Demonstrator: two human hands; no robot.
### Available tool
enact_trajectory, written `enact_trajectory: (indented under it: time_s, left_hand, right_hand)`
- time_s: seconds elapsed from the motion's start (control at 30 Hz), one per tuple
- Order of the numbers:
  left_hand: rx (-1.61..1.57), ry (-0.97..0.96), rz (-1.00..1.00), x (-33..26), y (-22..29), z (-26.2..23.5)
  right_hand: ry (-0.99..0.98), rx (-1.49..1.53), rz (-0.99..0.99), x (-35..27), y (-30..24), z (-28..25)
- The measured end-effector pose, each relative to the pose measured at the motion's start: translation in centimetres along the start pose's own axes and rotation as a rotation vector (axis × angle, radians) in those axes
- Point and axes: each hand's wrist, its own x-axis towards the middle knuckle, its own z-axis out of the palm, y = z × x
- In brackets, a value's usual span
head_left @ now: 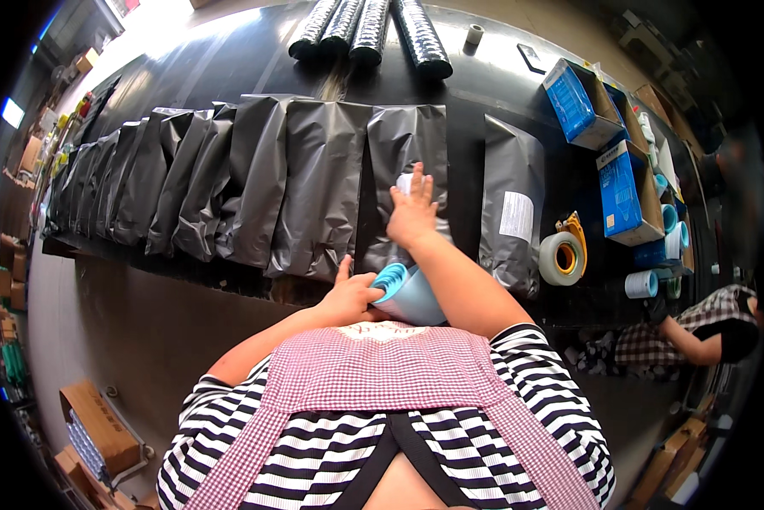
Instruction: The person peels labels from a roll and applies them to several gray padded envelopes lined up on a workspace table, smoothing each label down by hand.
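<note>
My right hand (412, 212) lies flat on a grey plastic mailer bag (403, 144), its fingers pressing a white label (404, 183) onto it. My left hand (349, 297) grips a light blue roll of label backing (406, 293) close to my body at the table's near edge. The bag under my right hand is one of a long overlapping row of grey bags (229, 178) stretching to the left. A single grey bag with a white label (513, 204) lies just to the right.
A tape dispenser with a white roll (562, 252) stands to the right. Blue cartons (603, 144) and small blue rolls (667, 229) fill the right end. Black rolls (373, 30) lie at the far side. Another person (696, 327) sits lower right. Cardboard boxes (97, 425) are on the floor.
</note>
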Motion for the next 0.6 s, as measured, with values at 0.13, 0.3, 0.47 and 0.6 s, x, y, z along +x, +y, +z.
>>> enact_trajectory:
  time_s: [0.13, 0.3, 0.47, 0.6]
  left_hand:
    - [-0.099, 0.166, -0.034, -3.2, -0.7, -0.8]
    - [-0.756, 0.371, -0.088, -6.6, -1.5, -1.7]
    - [-1.384, 0.536, -0.312, -7.8, 0.0, -4.6]
    - [-1.689, 0.57, -0.293, -7.9, 0.3, -7.5]
  right_hand:
    - [0.064, -0.054, 0.032, -0.3, 5.0, -0.4]
    - [0.078, -0.082, 0.125, -1.6, 7.3, -2.1]
    - [0.481, 0.617, -0.808, -7.2, 0.5, -6.4]
    - [0.247, 0.154, -1.2, -13.0, -6.1, -8.1]
